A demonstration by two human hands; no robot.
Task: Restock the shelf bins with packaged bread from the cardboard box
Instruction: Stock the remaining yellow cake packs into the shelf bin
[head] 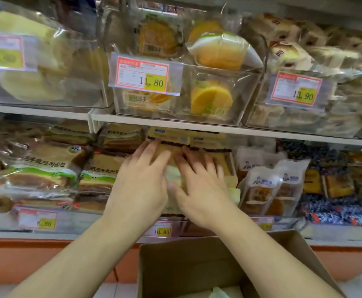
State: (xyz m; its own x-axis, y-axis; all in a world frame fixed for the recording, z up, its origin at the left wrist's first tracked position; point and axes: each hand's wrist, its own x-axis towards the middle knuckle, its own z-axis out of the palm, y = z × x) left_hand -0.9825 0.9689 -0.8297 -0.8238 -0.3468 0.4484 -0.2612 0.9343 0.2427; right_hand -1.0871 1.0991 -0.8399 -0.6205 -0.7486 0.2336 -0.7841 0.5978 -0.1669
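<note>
Both my hands lie flat on a packaged bread point(173, 173) with a pale green wrapper, pressed into the middle bin of the lower shelf. My left hand point(142, 181) covers its left side, fingers spread toward the back. My right hand point(199, 183) covers its right side, thumb on the wrapper's front. More packs of the same bread point(188, 139) stand behind it in the bin. The open cardboard box point(197, 265) sits below my forearms, with one pale green pack point(221, 293) showing at its bottom edge.
Clear bins on the upper shelf point(175, 123) hold round yellow cakes point(211, 98) and sliced loaves, with price tags point(145, 75) on their fronts. Toast bags point(40, 171) fill the lower left; small white pouches point(270, 186) stand at right. An orange base panel point(25, 261) runs below.
</note>
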